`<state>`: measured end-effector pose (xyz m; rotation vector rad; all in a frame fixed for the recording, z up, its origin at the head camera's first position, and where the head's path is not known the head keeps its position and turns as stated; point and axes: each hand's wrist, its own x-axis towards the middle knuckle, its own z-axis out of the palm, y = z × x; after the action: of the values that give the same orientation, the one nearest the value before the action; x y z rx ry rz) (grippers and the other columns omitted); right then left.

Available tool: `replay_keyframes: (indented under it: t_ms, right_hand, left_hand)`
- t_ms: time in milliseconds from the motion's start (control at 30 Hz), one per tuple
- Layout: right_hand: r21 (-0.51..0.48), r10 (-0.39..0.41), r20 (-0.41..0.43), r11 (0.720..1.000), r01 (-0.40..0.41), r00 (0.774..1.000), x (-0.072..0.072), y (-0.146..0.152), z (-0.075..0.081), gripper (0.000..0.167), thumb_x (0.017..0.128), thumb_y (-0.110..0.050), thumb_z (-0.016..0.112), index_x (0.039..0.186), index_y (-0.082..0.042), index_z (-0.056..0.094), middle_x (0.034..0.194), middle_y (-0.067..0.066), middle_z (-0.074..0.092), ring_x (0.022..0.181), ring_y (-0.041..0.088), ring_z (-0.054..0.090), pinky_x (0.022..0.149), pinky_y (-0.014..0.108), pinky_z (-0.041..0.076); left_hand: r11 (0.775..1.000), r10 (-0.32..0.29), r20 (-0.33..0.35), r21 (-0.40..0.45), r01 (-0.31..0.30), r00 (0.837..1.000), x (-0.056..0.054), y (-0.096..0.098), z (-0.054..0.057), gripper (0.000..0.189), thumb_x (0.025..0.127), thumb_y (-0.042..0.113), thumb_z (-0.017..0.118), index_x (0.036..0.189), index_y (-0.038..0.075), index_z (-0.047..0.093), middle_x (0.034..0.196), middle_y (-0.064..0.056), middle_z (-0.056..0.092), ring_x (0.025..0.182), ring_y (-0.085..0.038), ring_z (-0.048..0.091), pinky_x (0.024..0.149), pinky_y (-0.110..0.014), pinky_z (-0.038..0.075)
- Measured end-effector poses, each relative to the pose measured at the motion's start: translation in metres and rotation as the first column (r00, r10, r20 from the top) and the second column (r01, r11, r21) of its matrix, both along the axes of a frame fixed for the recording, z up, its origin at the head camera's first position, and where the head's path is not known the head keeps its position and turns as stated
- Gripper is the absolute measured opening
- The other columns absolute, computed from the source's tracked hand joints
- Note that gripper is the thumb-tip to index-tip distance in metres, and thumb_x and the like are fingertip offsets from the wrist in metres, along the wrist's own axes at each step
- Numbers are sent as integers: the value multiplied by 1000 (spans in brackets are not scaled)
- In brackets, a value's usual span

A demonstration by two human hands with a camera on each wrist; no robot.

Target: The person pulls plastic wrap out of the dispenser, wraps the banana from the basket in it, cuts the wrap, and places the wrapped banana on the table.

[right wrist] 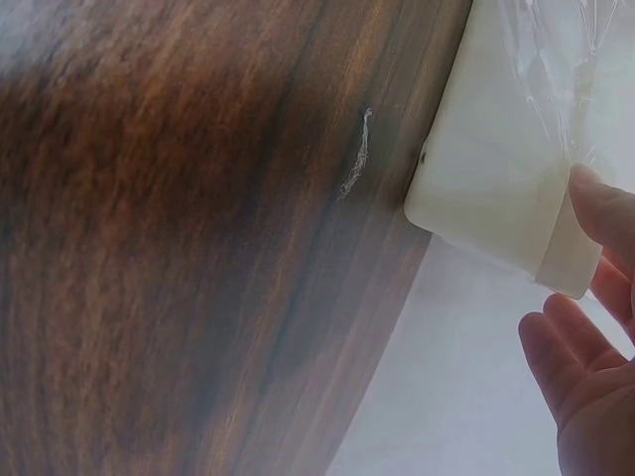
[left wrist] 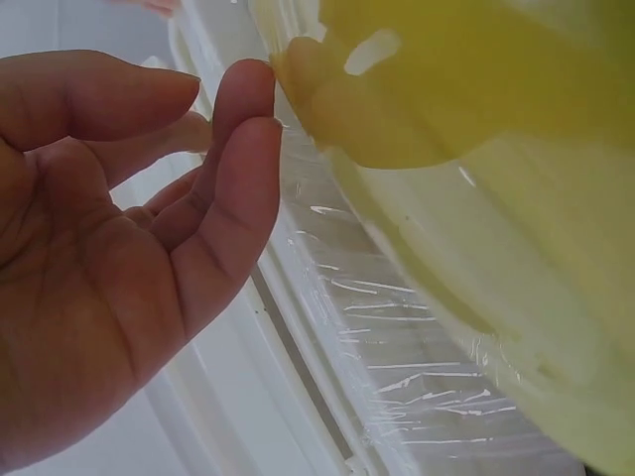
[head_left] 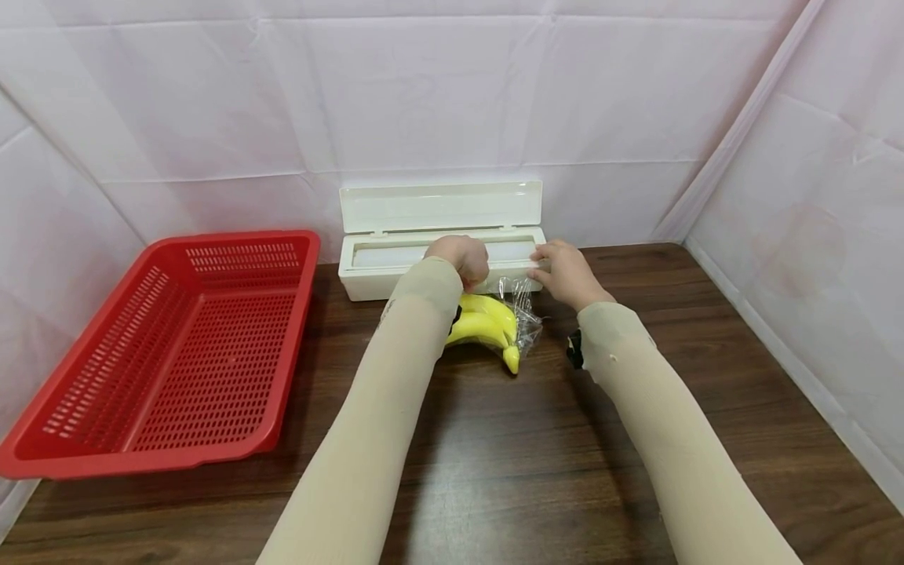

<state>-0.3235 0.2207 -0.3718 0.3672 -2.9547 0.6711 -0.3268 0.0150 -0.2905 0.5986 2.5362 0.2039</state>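
A white cling film dispenser box [head_left: 377, 284] stands with its lid raised, a white roll [head_left: 395, 256] inside. Yellow bananas [head_left: 480, 326] lie before it, partly under my left arm, with crumpled clear cling film [head_left: 524, 318] at their right. My left hand [head_left: 462, 257] is over the box's front edge, fingers bent; in the left wrist view its fingertips [left wrist: 260, 139] are close to the film and the blurred yellow fruit. Whether they pinch film is unclear. At the box's right end my right hand [head_left: 563, 273] pinches film by the edge, thumb [right wrist: 600, 210] in front.
At the left sits a red slotted plastic basket [head_left: 289, 369]. A dark wooden tabletop [head_left: 508, 471] lies under everything. White cloth walls [head_left: 424, 102] rise behind and at the sides. A thin shred of clear film [right wrist: 359, 154] lies on the wood in the right wrist view.
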Motion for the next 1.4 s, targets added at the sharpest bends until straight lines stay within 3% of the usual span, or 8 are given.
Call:
replay_keyframes:
  t_ms: [100,300,500,733,1233,1400]
  right_hand:
    - [0,3,-9,1000,-3,1000,0,0,-1,32,90,-18,63,116,1,60,124,20,53,117,38,50,99,49,40]
    - [-9,7,-7,1000,-7,1000,0,-2,-1,33,90,-18,64,117,0,60,125,19,52,118,37,49,99,48,42]
    - [-16,8,-23,1000,-9,1000,2,-4,-1,33,90,-17,64,117,1,60,124,19,53,117,37,49,99,48,41]
    - [-5,21,-29,1000,-21,999,2,-8,-1,32,90,-17,64,116,2,60,124,19,53,118,37,49,101,48,39]
    - [-15,10,-46,1000,-11,999,2,-9,-2,32,88,-18,66,114,0,61,117,17,55,112,35,51,97,47,42]
    - [-15,12,-57,1000,-13,998,2,-8,-2,31,88,-18,67,113,0,62,115,17,56,111,35,51,96,46,42]
  left_hand:
    - [1000,-7,-6,-6,7,1000,1,4,0,23,72,-8,38,77,12,48,128,-7,48,47,-8,24,46,-20,24]
    - [1000,5,0,-5,-5,1000,3,9,0,41,74,-6,39,108,9,57,133,-7,47,45,-7,30,45,-20,27]
    - [999,30,14,10,-31,999,3,10,-2,66,76,-5,41,140,13,45,143,-7,42,45,-5,37,45,-19,33]
    - [1000,24,8,4,-24,1000,3,12,-3,60,75,-3,43,133,12,50,138,-9,44,46,-5,39,46,-18,35]
    - [997,63,25,38,-64,998,4,16,-4,64,77,-1,44,139,12,44,140,-9,43,46,-4,44,48,-18,39]
    - [997,68,19,29,-68,998,6,19,-4,56,78,0,43,132,12,50,133,-7,49,48,-5,47,50,-20,40]
